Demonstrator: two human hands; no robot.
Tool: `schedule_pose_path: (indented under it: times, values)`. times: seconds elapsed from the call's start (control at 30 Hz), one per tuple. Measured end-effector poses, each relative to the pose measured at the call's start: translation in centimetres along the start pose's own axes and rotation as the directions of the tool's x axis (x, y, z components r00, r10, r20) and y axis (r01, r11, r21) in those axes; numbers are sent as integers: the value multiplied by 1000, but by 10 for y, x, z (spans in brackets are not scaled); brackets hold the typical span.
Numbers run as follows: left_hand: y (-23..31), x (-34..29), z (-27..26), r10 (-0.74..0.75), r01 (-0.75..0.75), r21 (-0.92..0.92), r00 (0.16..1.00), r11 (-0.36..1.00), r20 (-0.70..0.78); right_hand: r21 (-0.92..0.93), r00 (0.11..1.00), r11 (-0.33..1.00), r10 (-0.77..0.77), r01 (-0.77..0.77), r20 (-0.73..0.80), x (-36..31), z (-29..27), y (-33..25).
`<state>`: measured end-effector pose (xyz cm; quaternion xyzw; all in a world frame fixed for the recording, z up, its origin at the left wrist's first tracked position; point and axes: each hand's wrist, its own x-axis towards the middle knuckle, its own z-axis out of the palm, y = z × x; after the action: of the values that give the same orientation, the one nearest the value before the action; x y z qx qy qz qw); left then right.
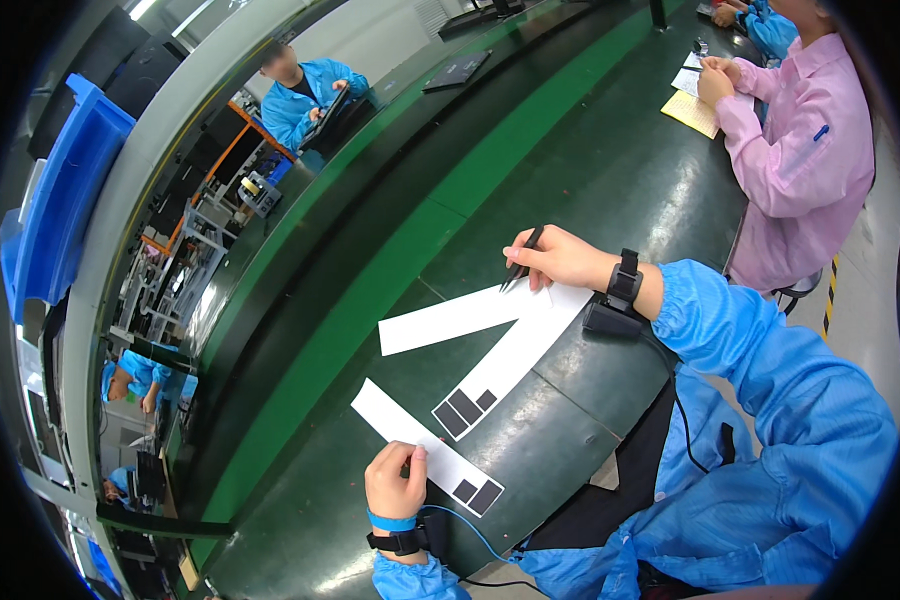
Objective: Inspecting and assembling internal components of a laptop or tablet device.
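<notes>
My right hand [564, 258] is closed around black tweezers [523, 258], whose tips point down at a bare white strip [450, 318]. Under that hand, a second white strip [525, 352] slants toward the lower left; black rectangular pieces [460, 409] sit at its near end. A third white strip [394, 410] lies closer to me, with two black rectangles [478, 494] at its lower right end. My left hand [398, 482] is curled closed over this strip's edge, thumb against it. Whether anything small is pinched there is hidden.
All strips lie on a dark green worktable [320, 500]. A black wrist strap with a box [612, 322] and cable hangs at my right wrist. At the right sits a person in pink [800, 150] with papers [692, 112]. Across the bench another person in blue [305, 95] works.
</notes>
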<state>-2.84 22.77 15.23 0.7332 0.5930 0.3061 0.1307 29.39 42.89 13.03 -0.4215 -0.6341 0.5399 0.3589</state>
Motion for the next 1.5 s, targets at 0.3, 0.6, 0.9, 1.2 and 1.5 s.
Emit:
schedule_pose_path:
  times: [0.3, 0.6, 0.9, 1.2, 1.5]
  values:
    - [0, 6, 3, 24, -25, 35, 1000, 999, 12, 70, 997, 996, -42, 47, -68, 2, -6, 4]
    - [25, -2, -9, 42, -43, 19, 998, 999, 51, 18, 997, 997, -77, 78, -19, -2, 2, 9]
    - [21, 1, -6, -16, 11, 78, 998, 997, 64, -14, 996, 997, -79, 79, -30, 0, -3, 4]
    - [14, -1, -5, -5, -1, 82, 998, 997, 66, 14, 986, 994, -104, 107, -133, -8, -5, -6]
    - [18, -1, -6, -39, 31, 81, 994, 996, 100, 9, 983, 991, -129, 131, -134, -5, -2, -3]
